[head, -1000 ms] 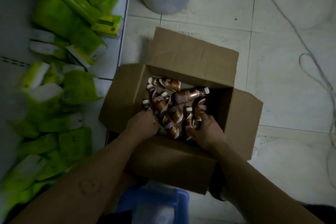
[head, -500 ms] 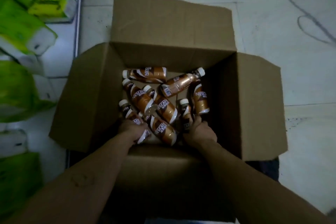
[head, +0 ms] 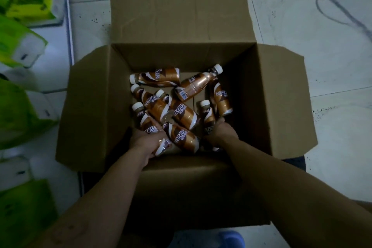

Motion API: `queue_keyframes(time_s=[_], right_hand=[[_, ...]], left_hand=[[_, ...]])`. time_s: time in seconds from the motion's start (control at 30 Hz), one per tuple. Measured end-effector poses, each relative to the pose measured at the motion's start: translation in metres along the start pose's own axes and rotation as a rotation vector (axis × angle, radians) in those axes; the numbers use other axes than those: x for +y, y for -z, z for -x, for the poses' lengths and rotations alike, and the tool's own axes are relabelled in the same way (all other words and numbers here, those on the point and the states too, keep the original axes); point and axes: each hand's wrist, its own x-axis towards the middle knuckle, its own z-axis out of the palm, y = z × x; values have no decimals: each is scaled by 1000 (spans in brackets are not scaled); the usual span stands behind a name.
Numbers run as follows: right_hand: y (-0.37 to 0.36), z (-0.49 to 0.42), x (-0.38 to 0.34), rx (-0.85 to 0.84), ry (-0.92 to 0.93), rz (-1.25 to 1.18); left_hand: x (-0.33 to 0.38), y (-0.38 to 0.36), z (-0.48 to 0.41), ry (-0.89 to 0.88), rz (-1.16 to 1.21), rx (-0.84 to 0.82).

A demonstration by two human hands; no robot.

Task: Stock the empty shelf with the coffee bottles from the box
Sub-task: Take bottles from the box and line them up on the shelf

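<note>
Bottles — brown-gold, white-capped, jumbled.

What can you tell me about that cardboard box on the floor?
The cardboard box is plain brown corrugated board, standing open on a pale tiled floor with all its flaps folded outward. Its walls look deep and bare inside. On its bottom lie about eight coffee bottles, all on their sides, brown-and-gold labels, white caps. Both arms cross the near wall: the left hand and right hand each close on a bottle. Green packs lie beside it.

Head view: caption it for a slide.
Both hands, left and right, grip coffee bottles inside the open cardboard box.
</note>
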Motion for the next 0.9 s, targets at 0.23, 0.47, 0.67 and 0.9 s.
queue_keyframes(time_s=[0.23,0.47,0.67,0.9], right_hand=[[26,33,7,-58,-37,-231],[112,151,-31,113,367,-433],[201,301,-52,292,790,-542],[264,471,-45,452,1223,-595]], left_hand=[[17,12,48,-161,-54,-13],[63,51,172,-579,-11,36],[108,100,311,-971,77,139],[117,160,475,-1413,159,252]])
